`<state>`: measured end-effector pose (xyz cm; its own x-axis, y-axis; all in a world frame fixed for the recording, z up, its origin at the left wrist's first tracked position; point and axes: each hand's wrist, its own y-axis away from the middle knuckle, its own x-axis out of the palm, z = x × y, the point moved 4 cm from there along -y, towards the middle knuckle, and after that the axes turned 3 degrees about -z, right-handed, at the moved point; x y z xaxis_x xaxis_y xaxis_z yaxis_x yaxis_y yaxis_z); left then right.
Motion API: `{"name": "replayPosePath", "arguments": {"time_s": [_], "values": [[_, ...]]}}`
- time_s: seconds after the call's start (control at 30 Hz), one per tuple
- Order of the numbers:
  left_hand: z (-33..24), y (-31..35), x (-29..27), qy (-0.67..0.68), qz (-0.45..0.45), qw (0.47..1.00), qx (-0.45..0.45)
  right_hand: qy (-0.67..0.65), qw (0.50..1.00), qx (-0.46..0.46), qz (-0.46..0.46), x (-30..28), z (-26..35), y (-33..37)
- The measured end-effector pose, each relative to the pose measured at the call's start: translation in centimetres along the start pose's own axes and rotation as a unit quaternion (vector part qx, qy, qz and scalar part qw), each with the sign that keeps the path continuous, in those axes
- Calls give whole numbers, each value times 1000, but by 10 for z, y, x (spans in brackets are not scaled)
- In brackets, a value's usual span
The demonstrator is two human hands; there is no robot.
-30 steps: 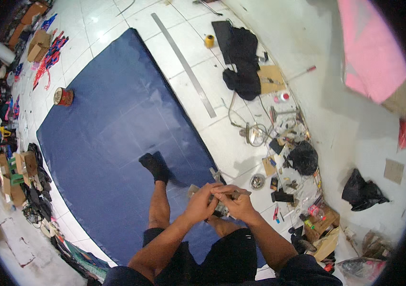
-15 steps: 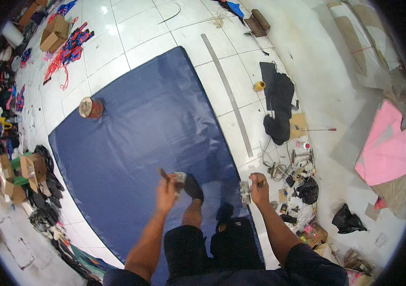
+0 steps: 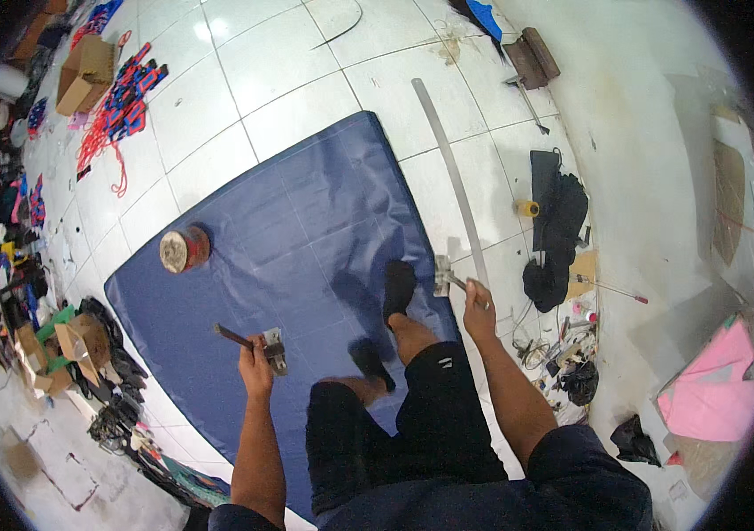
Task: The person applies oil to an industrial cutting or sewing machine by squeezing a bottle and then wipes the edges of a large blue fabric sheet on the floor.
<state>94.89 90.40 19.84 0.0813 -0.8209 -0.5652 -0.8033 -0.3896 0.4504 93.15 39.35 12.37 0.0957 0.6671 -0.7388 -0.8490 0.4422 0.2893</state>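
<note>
A large dark-blue sheet (image 3: 244, 310) lies on the white tiled floor, and my feet in dark socks are on it. My left hand (image 3: 257, 367) is closed round a tool with a brown handle (image 3: 233, 336) and a silvery flat head (image 3: 278, 352), held above the sheet. At the sheet's right edge, my right hand (image 3: 480, 310) grips the handle of another tool with a flat silvery head (image 3: 443, 276). That head is over the edge; whether it touches cannot be made out. A round tin (image 3: 184, 250) stands on the sheet's left part.
To the right lie a long grey strip (image 3: 452, 173), dark cloth pieces (image 3: 563, 208), a yellow spool (image 3: 528, 209) and scattered small items. Boxes (image 3: 83, 345) and piled materials line the left. Red and blue straps (image 3: 133, 102) lie beyond the sheet at the far left.
My left hand has moved left and slightly nearer me with its tool. The right hand has moved forward, its tool now reaching over the sheet's edge. My feet have shifted, and the view has moved.
</note>
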Motion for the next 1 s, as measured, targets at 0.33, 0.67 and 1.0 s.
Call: {"name": "replayPosePath", "arguments": {"time_s": [0.33,0.67,1.0], "values": [[-48,-231,103,-135,135,980,56,19,999,-3,26,62,56,-166],[54,-449,186,-318,217,923,13,-4,1000,-19,-16,176,54,-323],[45,-497,241,-396,79,913,63,40,997,60,5,222,-5,-378]]}}
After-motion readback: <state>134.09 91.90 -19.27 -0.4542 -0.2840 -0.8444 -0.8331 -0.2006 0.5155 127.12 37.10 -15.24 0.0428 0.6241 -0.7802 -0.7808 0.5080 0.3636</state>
